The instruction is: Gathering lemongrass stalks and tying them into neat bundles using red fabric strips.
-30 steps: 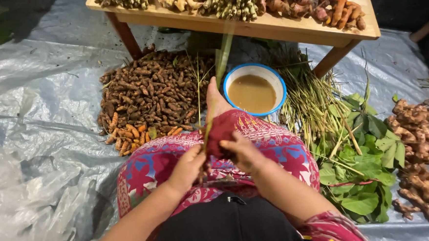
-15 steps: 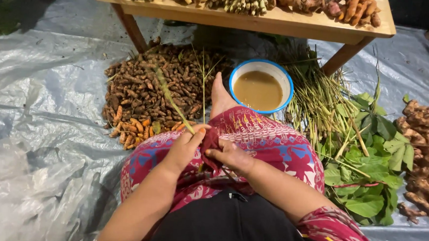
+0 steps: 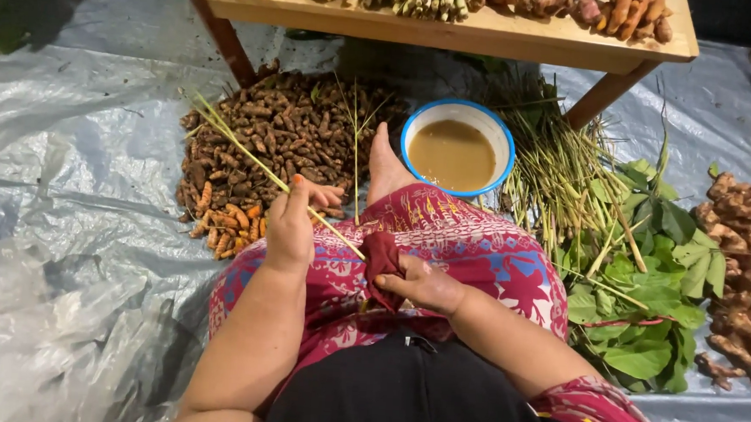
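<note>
Lemongrass stalk (image 3: 250, 155) slants up-left over our lap, our left hand (image 3: 293, 224) grasping it mid-length, while our right hand (image 3: 419, 283) pinches a dark red cloth (image 3: 383, 256) around its lower end, near the blue-rimmed bowl (image 3: 457, 147)
</note>
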